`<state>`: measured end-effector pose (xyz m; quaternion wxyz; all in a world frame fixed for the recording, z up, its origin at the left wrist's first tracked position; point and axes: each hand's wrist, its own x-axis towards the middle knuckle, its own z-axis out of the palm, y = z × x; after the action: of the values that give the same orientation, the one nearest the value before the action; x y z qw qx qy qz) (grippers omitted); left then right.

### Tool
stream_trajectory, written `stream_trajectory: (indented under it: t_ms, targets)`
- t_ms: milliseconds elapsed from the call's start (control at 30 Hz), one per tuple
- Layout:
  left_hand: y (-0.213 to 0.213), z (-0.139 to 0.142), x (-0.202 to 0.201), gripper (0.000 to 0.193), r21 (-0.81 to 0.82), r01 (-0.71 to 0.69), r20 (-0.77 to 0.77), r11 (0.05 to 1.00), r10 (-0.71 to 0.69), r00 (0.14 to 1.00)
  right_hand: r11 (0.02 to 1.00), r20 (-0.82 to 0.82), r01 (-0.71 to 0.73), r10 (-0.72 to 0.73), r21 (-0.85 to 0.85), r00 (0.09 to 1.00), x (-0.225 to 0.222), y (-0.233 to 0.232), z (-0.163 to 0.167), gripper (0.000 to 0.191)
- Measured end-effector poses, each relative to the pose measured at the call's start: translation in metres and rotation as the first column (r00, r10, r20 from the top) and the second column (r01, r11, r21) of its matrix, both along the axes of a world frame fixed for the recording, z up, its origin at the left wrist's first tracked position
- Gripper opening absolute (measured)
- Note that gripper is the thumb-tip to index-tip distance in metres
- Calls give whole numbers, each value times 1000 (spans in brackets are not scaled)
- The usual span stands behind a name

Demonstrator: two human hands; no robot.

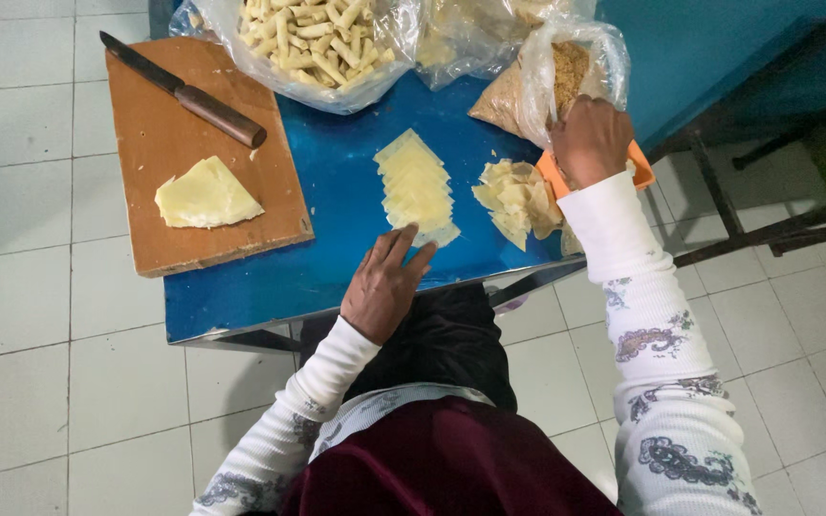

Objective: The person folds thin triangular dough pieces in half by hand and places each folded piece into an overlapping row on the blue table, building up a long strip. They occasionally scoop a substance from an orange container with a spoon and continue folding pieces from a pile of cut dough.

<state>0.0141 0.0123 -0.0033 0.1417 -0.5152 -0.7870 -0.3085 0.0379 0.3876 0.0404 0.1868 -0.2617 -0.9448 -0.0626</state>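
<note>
Left hand [383, 287] flat and released, fingertips touching the row of pastry squares [417, 187] near the blue table's [241, 296] front edge. Right hand [590, 141] at the right edge, on an orange dish [641, 165]; grip impossible to tell.

The right hand [590, 139] is covering most of an orange tray [641, 162], and its fingers are disappearing behind a clear bag of crumbs [566, 72], so its grip is staying unclear. The top edge is cutting off the bag of rolled sticks [313, 43] and a second bag [475, 33] behind it. The left hand [384, 287] is hiding the near end of the row of pastry sheets [416, 186]
</note>
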Motion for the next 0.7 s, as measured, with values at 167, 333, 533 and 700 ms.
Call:
stream_trajectory:
  t_ms: [167, 333, 533, 700]
  targets:
    - [0, -1, 0, 38, 4, 8, 17, 1000, -8, 1000, 998, -68, -15, 18, 54, 998, 2, 1, 3, 25]
    - [0, -1, 0, 38, -7, -6, -19, 1000, 6, 1000, 999, -27, 12, -11, 45, 1000, 3, -4, 6, 29]
    - [-1, 0, 0, 39, -7, 4, -5, 1000, -4, 1000, 990, -123, -48, 64, 132, 990, 0, 9, 16, 17]
    - [-1, 1, 0, 37, -8, -6, -14, 1000, 5, 1000, 965, -247, -226, 188, -137, 951, -2, 23, 29, 9]
